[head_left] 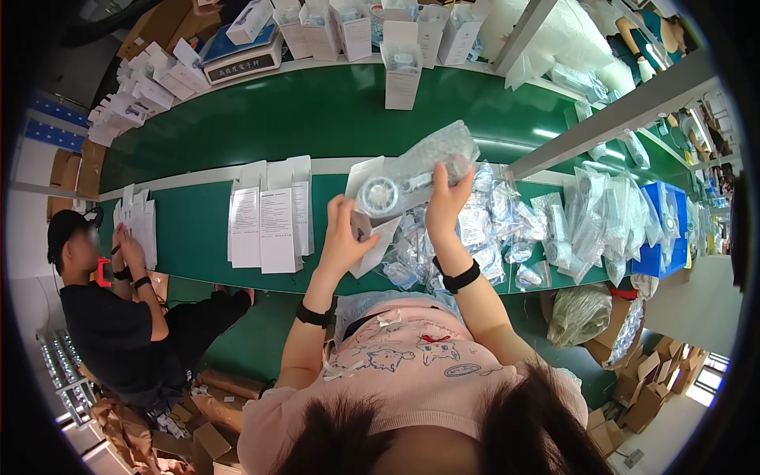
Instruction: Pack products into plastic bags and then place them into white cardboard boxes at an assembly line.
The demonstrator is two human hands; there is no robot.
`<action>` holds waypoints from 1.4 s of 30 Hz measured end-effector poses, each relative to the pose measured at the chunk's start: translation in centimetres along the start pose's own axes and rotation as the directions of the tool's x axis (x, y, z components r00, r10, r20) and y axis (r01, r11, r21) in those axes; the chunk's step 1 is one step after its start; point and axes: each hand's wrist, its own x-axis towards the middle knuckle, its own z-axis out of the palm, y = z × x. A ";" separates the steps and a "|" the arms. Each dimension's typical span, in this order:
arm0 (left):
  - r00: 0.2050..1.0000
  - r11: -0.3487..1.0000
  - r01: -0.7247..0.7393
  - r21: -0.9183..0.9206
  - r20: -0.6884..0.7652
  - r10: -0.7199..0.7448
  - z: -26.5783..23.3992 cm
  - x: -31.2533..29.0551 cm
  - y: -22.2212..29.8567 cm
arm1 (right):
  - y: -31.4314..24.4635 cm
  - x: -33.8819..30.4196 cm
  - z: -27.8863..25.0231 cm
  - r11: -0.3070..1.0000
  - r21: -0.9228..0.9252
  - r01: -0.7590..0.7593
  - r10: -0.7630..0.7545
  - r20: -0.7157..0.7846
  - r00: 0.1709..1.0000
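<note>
A clear bubble-wrap bag (431, 162) with a white, round-ended device inside slants over the middle of the green bench. My right hand (450, 202) grips its right end, fingers wrapped over the wrap. The bag's round end lies at the mouth of an open white carton (378, 252). Around that carton's left side my left hand (342, 241) is closed, thumb at the near edge. The bag covers much of the carton's opening. Just right of the carton lie many small clear bags of parts (479, 226), close to my right wrist.
Flat-lying white cartons (269, 226) are left of my hands. A raised green shelf (277, 119) holds open filled boxes (402, 75) along its back. Bubble-wrapped pieces (606, 214) and a blue bin (669, 229) stand right, past a slanting grey post (625, 107). A co-worker (119, 309) sits left, handling cartons.
</note>
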 end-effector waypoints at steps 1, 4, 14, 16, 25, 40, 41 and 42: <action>0.997 0.996 -0.054 -0.077 -0.050 0.050 0.5 0.0 0.0 | -0.4 -0.3 0.0 1.000 0.000 0.001 -0.001 -0.002 1.000; 0.979 0.959 -0.170 -0.226 -0.154 0.137 1.2 0.2 -0.1 | -2.3 -1.2 -0.5 0.755 -0.252 0.605 -0.507 0.359 0.783; 0.935 0.986 -0.004 -0.168 -0.350 -0.056 1.0 0.4 -5.7 | 4.3 5.6 -1.1 0.743 -0.338 0.577 -0.180 0.731 0.659; 0.922 0.962 0.188 -0.199 -0.302 -0.242 1.1 -0.1 -5.7 | 7.6 6.5 -0.8 0.641 -0.505 0.578 -0.107 0.688 0.718; 0.856 0.998 0.052 -0.036 -0.513 -0.063 -1.4 0.6 -2.6 | 12.4 7.2 -1.6 0.542 -0.620 0.568 0.238 0.761 0.603; 0.792 0.950 0.134 -0.281 -0.546 -0.274 -2.5 3.3 -2.5 | -1.7 -0.3 5.4 0.664 0.351 0.660 -0.595 0.783 0.183; 0.788 0.942 0.123 -0.313 -0.547 -0.284 -2.4 3.0 -3.1 | -1.1 -0.4 5.3 0.627 0.323 0.709 -0.538 0.837 0.095; 0.784 0.932 0.110 -0.345 -0.547 -0.295 -2.4 2.9 -3.5 | -0.6 -0.5 5.2 0.582 0.299 0.756 -0.469 0.883 0.012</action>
